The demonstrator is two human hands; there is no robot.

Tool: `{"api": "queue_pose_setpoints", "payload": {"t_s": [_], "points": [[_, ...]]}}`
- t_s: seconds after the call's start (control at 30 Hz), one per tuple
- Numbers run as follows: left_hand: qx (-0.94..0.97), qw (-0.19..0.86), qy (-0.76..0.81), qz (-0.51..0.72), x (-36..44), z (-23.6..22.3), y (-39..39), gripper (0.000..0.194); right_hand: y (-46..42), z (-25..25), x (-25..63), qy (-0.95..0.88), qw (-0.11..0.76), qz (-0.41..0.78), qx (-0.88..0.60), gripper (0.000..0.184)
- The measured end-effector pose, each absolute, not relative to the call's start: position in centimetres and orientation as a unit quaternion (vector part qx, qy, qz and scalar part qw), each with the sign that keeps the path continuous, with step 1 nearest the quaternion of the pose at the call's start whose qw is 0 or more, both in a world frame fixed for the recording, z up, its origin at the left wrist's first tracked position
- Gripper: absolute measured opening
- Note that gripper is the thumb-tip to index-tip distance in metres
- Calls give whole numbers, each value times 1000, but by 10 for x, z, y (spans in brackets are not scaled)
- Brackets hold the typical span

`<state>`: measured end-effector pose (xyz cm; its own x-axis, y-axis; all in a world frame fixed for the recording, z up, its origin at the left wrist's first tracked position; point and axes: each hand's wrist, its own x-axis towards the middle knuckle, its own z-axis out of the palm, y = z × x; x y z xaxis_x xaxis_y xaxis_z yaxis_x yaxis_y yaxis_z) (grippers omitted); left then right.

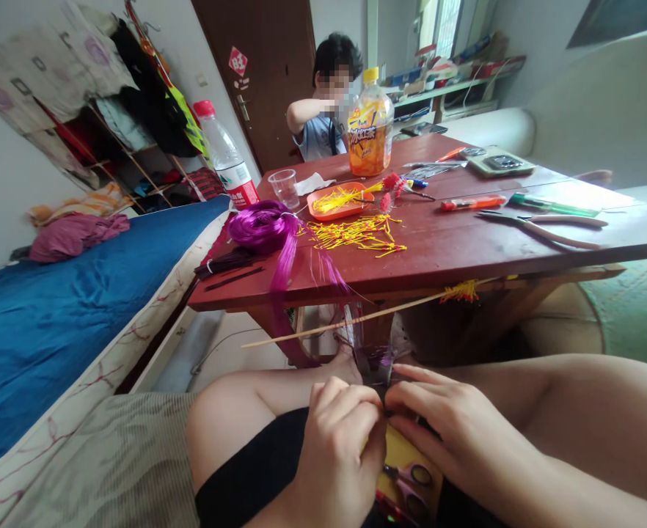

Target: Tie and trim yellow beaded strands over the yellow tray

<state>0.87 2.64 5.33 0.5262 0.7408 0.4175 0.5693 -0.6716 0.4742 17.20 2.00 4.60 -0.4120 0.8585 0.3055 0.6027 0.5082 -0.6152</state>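
Note:
My left hand (339,447) and my right hand (455,433) meet over my lap, fingertips pinched together on a small bunch of purple strands (375,364). A yellow object (406,458) lies on my lap under the hands, with scissors (408,485) on it. A thin wooden stick (351,320) with a yellow tuft (458,292) at its far end runs across below the table edge, just above my hands. A hank of purple fibre (271,229) hangs off the red table (466,253).
On the table lie yellow strands (359,233), an orange tray (339,201), a plastic cup (284,188), two bottles (370,125), pliers (543,224) and pens. A person sits at the far side. A blue bed (64,315) is on my left.

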Motion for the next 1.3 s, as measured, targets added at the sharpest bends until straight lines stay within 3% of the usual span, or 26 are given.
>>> {"api": "queue_pose_setpoints", "payload": {"t_s": [0.2,0.4,0.53,0.7,0.83,1.0,1.3], "points": [[860,81,379,332,10,43,24,17,21,31,166,-791,340,212,-462,25],[854,102,407,308,6,42,24,16,18,46,166,-706,260,371,-545,15],[841,102,447,286,-2,38,21,17,14,40,167,-627,276,488,-541,14],[827,189,452,276,-5,31,13,15,8,25,163,-516,295,629,-501,16],[827,186,445,289,-2,30,12,12,7,16,159,-397,324,733,-447,26],[817,187,436,328,1,33,13,12,10,16,159,-335,330,779,-414,39],[776,266,480,310,3,30,12,12,5,9,158,-354,320,770,-423,33]]}}
